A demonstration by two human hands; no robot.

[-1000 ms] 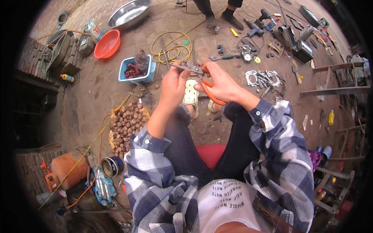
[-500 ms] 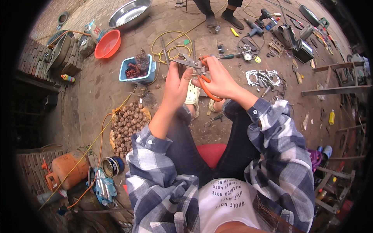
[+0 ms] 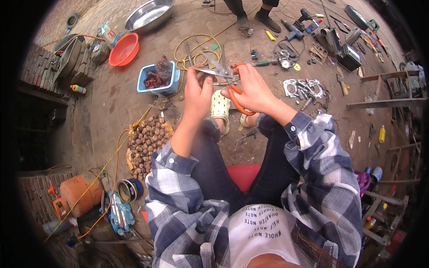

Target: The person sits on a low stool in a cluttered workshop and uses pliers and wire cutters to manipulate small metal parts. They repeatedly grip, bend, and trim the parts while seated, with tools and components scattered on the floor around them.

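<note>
Rough paving lies below metal scissors, orange handles curved.

Left grip near curled right grip

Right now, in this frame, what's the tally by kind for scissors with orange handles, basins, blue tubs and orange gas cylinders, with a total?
Orange-handled scissors: 1
Basins: 2 (red basin, silver basin)
Blue tub: 1
Orange gas cylinder: 1
Total: 5
</note>
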